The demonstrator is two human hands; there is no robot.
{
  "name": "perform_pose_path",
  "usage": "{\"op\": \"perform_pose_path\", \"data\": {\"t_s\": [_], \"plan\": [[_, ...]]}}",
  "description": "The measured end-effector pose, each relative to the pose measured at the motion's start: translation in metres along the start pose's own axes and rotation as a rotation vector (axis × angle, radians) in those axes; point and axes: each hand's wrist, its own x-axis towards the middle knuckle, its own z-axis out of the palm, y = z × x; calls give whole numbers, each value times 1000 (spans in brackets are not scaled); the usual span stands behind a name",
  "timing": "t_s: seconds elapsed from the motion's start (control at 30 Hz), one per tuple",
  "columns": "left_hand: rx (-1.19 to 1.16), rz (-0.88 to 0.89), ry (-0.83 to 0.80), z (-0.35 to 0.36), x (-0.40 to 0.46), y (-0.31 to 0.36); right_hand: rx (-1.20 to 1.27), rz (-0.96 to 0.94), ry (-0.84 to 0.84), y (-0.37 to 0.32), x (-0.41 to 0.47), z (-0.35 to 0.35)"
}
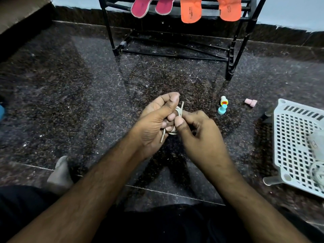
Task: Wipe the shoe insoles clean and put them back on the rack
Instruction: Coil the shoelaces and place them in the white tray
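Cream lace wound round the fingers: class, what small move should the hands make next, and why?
Probably tuck the loose end and set the cream lace down. The left hand has it coiled round its fingers while the right hand pinches the coil, so both are occupied. The pink insoles and orange insoles already hang on the black rack.

Four insoles point(191, 10), one rack point(233, 50), one basket point(280, 137), three small plastic pieces point(222, 109), one cord point(178, 113).
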Motion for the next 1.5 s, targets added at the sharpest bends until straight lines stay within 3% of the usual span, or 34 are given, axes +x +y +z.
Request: {"op": "perform_pose_path", "data": {"t_s": [0.17, 0.53, 0.7, 0.83, 1.27, 1.5], "plan": [[-21, 4, -28, 1, -1, 2, 238, 71, -4, 4, 7, -7], [-11, 19, -17, 1, 3, 0, 198, 130, 42, 12, 10, -9], [-24, 30, -73, -2, 2, 1, 459, 245, 10, 8, 12, -12], [42, 29, -86, -4, 0, 0, 351, 179, -84, 8, 8, -11], [120, 16, -229, -7, 1, 4, 236, 200, 81, 20, 20, -18], [137, 73, -117, -15, 8, 2, 199, 156, 159, 19, 20, -23]]}}
